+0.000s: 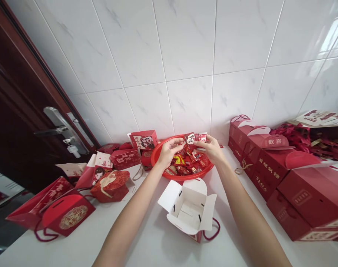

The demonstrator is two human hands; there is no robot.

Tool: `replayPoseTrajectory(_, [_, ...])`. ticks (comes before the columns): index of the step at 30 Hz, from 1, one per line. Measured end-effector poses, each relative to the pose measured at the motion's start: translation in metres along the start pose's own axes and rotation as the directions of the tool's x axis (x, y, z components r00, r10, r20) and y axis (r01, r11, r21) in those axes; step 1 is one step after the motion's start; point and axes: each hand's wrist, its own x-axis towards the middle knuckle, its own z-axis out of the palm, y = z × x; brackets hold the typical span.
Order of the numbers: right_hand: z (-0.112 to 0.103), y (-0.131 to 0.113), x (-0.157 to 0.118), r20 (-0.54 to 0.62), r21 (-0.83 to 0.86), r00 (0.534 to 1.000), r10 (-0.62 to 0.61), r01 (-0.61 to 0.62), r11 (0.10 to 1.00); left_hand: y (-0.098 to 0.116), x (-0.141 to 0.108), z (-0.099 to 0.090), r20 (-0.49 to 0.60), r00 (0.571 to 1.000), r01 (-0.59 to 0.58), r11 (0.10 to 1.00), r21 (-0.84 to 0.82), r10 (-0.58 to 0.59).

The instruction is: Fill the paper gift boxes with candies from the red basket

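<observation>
Both hands are over a red plastic basin [155, 157] heaped with small wrapped candies [182, 160]. My left hand [169, 150] has its fingers closed on a red candy packet with a white label [190, 138]. My right hand [212, 149] pinches a red and pale candy packet [201, 137] close beside it. The hidden fingertips make the exact grip hard to see. In front of the basin, between my forearms, stands an open gift box [187, 209] with a white inside, its flaps spread and nothing visible in it. A dark red cord handle [213, 231] hangs at its right side.
Assorted red gift boxes [74, 213] and bags crowd the white table's [146, 237] left side. Stacked red boxes [269, 167] line the right, with dark red ribbons [292, 137] and printed cards [320, 116] behind. A tiled wall [191, 104] backs the table; a door handle [60, 128] is left.
</observation>
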Motion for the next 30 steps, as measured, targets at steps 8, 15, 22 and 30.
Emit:
replayPoseTrajectory(8, [0.003,-0.061,-0.042,0.243,-0.244,0.968,-0.067,0.128,0.961,0.053,-0.058,-0.029,0.398,0.915,-0.043,0.963,0.264,-0.068])
replayPoseTrajectory(15, [0.02,-0.082,-0.075,0.58,-0.55,0.8,0.157,0.242,0.799,0.066,-0.086,-0.048,0.444,0.889,-0.168,0.819,0.548,-0.114])
replayPoseTrajectory(22, [0.038,-0.068,-0.079,0.589,-0.794,0.746,0.311,0.461,0.397,0.069,-0.091,-0.056,0.475,0.866,-0.174,0.794,0.583,-0.158])
replayPoseTrajectory(30, [0.038,-0.064,-0.086,0.677,-0.734,0.492,0.548,0.499,0.46,0.073,-0.093,-0.06,0.482,0.847,-0.2,0.704,0.681,-0.224])
